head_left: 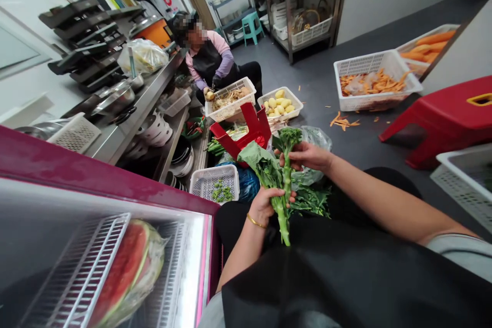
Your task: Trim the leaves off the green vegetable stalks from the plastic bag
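Note:
In front of my dark apron, my left hand (264, 204) is closed around green stems, with a yellow bangle at its wrist. Large leaves (262, 164) fan out above that grip, and a thick stem end sticks out below it. An upright broccolini stalk (287, 169) with a tight green head rises beside the leaves. My right hand (305, 156) pinches this stalk below its head, its fingers partly behind the stem. Under my hands lies a heap of loose green leaves (310, 200) by a clear plastic bag. A white basket (196, 179) with a few small green pieces stands left of them.
Ahead, a co-worker (209, 59) sits holding a potato over a basket of peelings (249, 93). Nearby are peeled potatoes (280, 102) and a red upturned stool (261, 125). A red stool (453, 113) and carrot peelings (371, 83) are right; a fridge holding watermelon (123, 261) is left.

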A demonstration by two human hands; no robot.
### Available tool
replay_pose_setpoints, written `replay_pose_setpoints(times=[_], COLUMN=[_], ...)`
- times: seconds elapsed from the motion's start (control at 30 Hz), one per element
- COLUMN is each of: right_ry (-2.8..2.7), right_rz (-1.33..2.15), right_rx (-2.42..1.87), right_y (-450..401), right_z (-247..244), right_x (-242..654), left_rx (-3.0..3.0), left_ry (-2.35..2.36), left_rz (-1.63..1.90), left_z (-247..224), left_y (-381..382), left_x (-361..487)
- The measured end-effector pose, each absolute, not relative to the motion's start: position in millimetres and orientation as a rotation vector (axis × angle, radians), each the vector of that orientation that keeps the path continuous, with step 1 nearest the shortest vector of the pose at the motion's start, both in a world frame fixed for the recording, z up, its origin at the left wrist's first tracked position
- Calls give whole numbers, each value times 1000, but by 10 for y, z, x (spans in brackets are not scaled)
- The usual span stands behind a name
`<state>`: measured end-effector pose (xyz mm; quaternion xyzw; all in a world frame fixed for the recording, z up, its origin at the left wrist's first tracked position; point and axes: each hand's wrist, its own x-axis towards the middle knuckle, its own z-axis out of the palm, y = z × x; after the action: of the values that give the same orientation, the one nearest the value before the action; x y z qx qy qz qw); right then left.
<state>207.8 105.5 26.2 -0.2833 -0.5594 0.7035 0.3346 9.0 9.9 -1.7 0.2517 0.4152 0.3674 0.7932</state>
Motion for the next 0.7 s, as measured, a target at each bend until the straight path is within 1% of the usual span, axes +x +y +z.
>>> replay_pose_setpoints(times=[0.07,0.13,0.23,0.3,0.37,0.43,0.47,0.57,0.7], right_ry=[-1345,-1384,-1743,-2001,-2168,-2156,-2097,-1982,-2114], right_rz=[1757,1528,883,452,235,205,244,506,896], right_rx=[-788,-992,-1356,-1448,-1441,-1492,-1533,-1484,-1201], right_y=[1063,1035,968,905,821,714,650,430,238], right_z=[214,148,124,154,163,104,47,-183,-358], right_x=[1952,1866,1848,1891,1945,1984,1991,1970,2042], left_rx=[571,626,691,676,643,623,621,610,556], left_ry=[895,940,1042,1078,1069,1048,1038,1017,1015], left_rz=[832,939,1057,1068,1047,1021,1005,1001,1039], left_z=[-14,-17,-46,-75,-96,-105,-106,-108,-120], left_y=[92,68,24,1,-15,-23,-23,-6,14], left_x=[138,207,320,364,377,376,379,400,390])
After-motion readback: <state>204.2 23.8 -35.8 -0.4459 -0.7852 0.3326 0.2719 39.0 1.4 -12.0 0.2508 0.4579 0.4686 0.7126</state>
